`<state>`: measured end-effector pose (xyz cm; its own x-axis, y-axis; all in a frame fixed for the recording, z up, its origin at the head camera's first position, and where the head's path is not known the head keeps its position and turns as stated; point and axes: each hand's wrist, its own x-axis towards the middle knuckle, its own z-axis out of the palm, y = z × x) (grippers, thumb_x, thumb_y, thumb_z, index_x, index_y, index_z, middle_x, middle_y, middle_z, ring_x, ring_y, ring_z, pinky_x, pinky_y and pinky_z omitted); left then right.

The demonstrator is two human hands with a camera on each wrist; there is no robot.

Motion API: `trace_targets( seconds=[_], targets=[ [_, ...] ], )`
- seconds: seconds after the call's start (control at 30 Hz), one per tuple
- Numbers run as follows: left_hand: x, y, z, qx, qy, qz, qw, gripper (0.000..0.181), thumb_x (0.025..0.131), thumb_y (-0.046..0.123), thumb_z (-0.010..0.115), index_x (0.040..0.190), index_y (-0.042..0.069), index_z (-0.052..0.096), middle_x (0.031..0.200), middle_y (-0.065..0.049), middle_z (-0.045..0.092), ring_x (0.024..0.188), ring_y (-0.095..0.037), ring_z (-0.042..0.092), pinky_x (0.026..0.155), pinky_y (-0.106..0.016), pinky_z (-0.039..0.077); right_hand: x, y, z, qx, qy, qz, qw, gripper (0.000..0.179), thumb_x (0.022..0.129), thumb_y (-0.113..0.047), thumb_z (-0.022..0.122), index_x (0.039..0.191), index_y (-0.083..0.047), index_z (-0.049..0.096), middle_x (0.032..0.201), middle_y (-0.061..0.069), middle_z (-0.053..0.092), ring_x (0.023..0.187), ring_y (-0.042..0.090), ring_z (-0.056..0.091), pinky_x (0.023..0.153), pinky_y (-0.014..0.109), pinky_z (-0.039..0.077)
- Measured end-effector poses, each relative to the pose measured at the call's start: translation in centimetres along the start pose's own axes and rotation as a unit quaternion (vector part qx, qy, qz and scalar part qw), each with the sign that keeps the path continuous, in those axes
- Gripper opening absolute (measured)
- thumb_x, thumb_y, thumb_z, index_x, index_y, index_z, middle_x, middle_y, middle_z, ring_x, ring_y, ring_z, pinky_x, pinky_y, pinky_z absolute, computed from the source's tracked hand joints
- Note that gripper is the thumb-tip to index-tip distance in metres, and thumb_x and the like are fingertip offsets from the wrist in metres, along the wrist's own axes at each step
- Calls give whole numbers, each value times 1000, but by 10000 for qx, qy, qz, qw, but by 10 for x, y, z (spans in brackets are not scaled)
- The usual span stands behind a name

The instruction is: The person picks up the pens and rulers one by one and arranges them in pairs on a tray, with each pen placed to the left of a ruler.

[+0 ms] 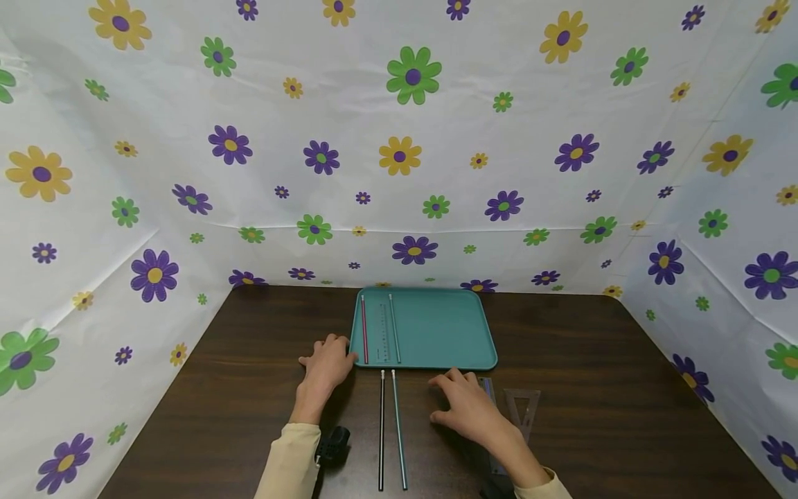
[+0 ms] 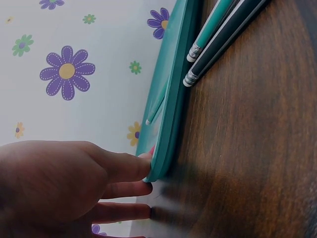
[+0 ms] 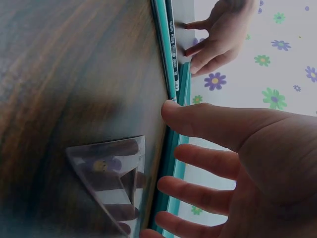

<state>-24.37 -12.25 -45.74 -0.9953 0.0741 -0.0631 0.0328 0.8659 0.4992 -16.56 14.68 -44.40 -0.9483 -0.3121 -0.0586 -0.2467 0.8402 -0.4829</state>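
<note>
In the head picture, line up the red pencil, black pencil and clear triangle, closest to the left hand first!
1. Red pencil: left side of tray.
2. Black pencil: on table.
3. Clear triangle: right of right hand.

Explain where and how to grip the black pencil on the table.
Probably pinch the black pencil across its middle, from above and left, with the left hand. It lies flat, long and thin, eraser towards the tray, and a green pencil lies close along its right side.
</note>
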Motion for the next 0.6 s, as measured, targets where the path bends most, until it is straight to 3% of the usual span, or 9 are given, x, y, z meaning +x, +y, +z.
trace_targets(
  seconds=[0.6],
  targets=[
    [1,3,3,84,43,-145,9998,41,99,26,61,132,2,61,139,-25,51,127,-54,42,94,-85,23,-7,3,2,-227,-122,-38,9997,51,75,-20,86,121,-9,67,121,9,59,103,33,50,75,48,50]
  ],
)
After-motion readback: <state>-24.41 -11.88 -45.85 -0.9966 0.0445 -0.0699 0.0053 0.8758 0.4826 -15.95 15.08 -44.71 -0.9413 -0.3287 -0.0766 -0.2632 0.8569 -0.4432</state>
